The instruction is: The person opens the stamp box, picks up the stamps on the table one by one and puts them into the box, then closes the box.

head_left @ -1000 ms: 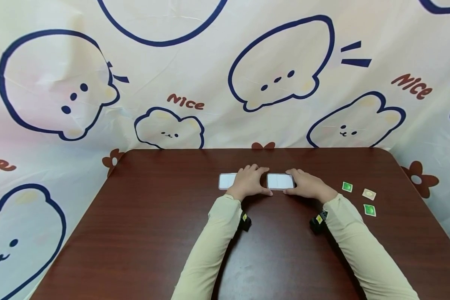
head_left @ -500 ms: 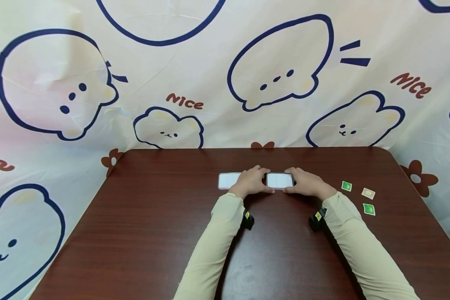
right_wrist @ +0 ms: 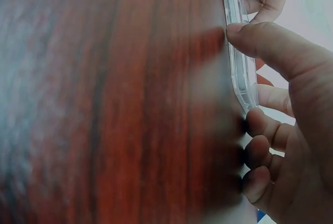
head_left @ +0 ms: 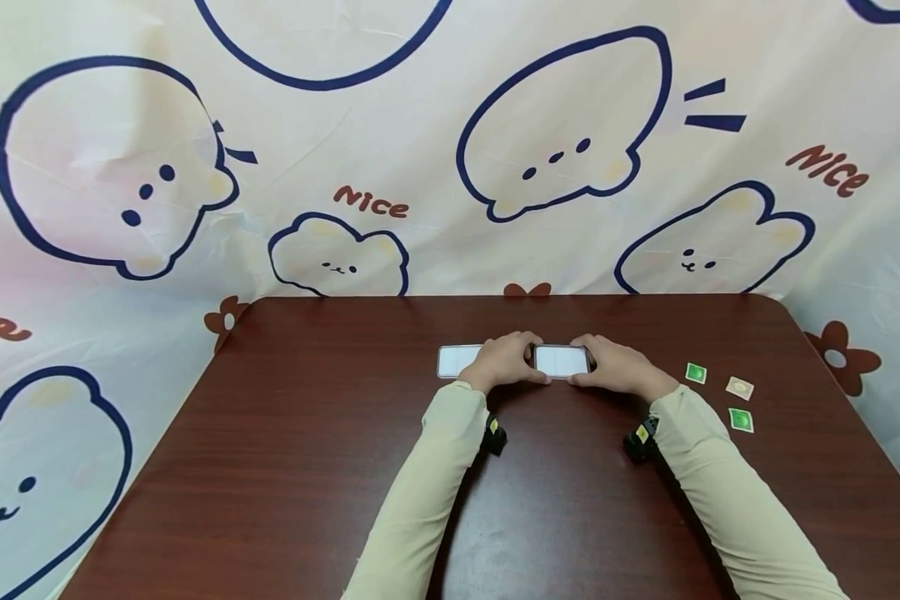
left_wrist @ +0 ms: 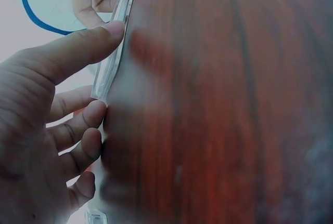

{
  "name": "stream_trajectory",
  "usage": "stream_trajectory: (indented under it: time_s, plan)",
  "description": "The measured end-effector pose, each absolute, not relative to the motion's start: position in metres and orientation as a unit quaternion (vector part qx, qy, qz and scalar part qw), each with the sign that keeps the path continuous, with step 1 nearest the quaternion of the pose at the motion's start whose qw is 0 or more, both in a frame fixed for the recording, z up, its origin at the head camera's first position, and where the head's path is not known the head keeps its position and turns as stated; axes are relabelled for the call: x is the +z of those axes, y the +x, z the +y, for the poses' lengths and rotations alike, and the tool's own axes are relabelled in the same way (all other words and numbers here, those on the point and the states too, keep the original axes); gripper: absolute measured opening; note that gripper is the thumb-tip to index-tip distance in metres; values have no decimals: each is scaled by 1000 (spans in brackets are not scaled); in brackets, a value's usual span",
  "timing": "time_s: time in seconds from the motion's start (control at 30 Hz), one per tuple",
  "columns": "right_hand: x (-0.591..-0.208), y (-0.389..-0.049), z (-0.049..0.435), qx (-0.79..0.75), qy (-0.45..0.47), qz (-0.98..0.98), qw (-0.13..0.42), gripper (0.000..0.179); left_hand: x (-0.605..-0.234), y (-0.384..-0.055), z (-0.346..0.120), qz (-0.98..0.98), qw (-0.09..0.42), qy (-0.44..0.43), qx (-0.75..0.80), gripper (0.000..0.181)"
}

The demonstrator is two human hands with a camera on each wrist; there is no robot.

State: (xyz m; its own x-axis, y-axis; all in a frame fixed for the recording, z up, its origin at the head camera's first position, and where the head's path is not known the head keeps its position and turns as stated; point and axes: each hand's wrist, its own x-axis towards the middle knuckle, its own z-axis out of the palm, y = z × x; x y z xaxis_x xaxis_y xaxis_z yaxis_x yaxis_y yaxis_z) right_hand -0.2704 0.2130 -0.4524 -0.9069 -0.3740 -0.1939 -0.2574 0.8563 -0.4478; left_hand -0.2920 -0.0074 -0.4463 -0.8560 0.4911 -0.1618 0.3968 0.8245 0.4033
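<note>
A flat, clear-edged plastic case (head_left: 561, 362) with a white top lies near the back of the table, between both hands. My left hand (head_left: 501, 361) grips its left end, thumb on the near edge and a finger on the far edge. At the opposite end my right hand (head_left: 617, 367) pinches the case the same way. The wrist views show both thumbs against the transparent side of the case (left_wrist: 111, 60), close over the tabletop. A second white-topped case (head_left: 456, 361) lies to the left, its right part hidden by my left hand.
Right of my right hand lie three small squares: a green one (head_left: 695, 372), a pale one (head_left: 739, 387) and another green one (head_left: 741, 419). The brown table (head_left: 307, 433) ends at the back against a printed cloth (head_left: 435, 150).
My left hand has shifted slightly right along the case, and more of the second case shows. My right hand and the gripped case stay nearly in place.
</note>
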Motion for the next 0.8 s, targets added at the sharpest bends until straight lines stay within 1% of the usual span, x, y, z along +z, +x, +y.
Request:
stream_trajectory:
  time_s: [0.27,0.53,0.63,0.8]
  plan:
    - [-447,-271,220,-234,-171,949,126,65,-444,-295,-5,942,140,236,196,75]
    - [-437,-269,224,-246,-167,947,123,65,-441,-297,-3,945,137,235,181,71]
    - [-435,-263,224,-247,-165,948,116,65,-443,-297,-4,947,132,232,180,69]
    - [-435,-250,221,-244,-167,948,121,69,-448,-294,-8,946,140,230,183,65]
